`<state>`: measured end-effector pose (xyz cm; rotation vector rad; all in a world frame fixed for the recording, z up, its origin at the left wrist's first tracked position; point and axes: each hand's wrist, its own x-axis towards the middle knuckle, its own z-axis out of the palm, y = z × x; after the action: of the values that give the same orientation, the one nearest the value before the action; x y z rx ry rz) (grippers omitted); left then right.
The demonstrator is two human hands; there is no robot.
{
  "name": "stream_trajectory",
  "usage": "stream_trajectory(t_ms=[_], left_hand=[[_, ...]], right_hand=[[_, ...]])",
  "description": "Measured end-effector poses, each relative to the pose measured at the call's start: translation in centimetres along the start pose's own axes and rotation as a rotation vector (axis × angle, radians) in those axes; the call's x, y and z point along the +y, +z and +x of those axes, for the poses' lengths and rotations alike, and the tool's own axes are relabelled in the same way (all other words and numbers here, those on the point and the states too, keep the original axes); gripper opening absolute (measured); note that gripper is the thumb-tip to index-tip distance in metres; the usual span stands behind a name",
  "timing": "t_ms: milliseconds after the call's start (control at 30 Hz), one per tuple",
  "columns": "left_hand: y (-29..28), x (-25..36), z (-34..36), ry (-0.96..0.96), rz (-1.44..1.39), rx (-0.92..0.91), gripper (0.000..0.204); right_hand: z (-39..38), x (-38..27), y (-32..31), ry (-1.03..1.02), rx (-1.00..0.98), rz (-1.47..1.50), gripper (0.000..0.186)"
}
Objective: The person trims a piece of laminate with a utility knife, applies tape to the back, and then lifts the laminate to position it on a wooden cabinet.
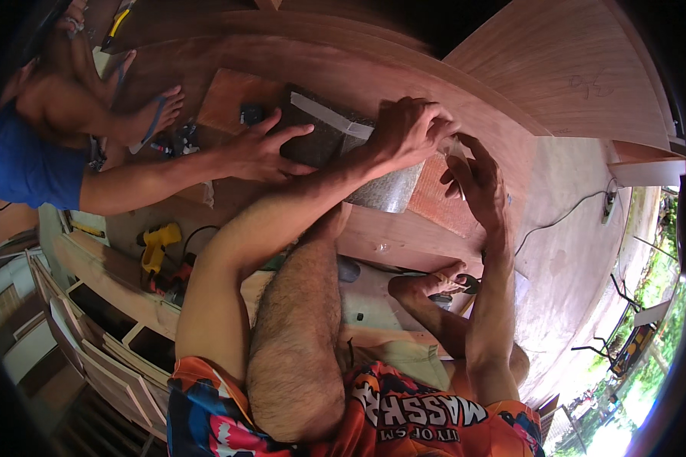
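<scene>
My left hand (pixel 413 135) reaches over a wood panel, its fingers pinched together; what they hold is too small to make out. Close beside it on the right, my right hand (pixel 480 186) has its fingers curled around something thin and pale that I cannot name. Beneath my hands lies a shiny silver-grey sheet (pixel 392 190), with a strip of pale tape (pixel 331 116) across its far part. Reddish-brown boards (pixel 451 199) show at the sheet's right side. A co-worker's hand (pixel 270 148) spreads open over the sheet's left end.
Curved wood panels (pixel 564 65) rise at the far side and right. A yellow power drill (pixel 158 245) lies at left, near a wooden frame with compartments (pixel 107 308). The co-worker's sandalled foot (pixel 156 122) is at upper left. A dark cord (pixel 560 217) runs along the right.
</scene>
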<state>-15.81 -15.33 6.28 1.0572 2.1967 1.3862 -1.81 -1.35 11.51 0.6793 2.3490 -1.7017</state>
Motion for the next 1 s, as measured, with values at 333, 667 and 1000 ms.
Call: stream_trajectory(t_ms=[333,667,1000], left_hand=[[-4.9,0.7,-6.5,-0.244,-0.349,0.026,0.024],[-9.3,1.4,-8.7,-0.448,-0.257,0.136,0.023],[-13.5,-0.1,-11.1,-0.763,-0.705,0.201,0.03]], right_hand=[[-1.6,-6.8,4.8,-0.133,-0.185,0.089,0.09],[-0.7,-7.4,6.4,-0.178,-0.185,0.037,0.071],[0.0,-7.5,7.5,-0.151,-0.205,-0.138,0.044]])
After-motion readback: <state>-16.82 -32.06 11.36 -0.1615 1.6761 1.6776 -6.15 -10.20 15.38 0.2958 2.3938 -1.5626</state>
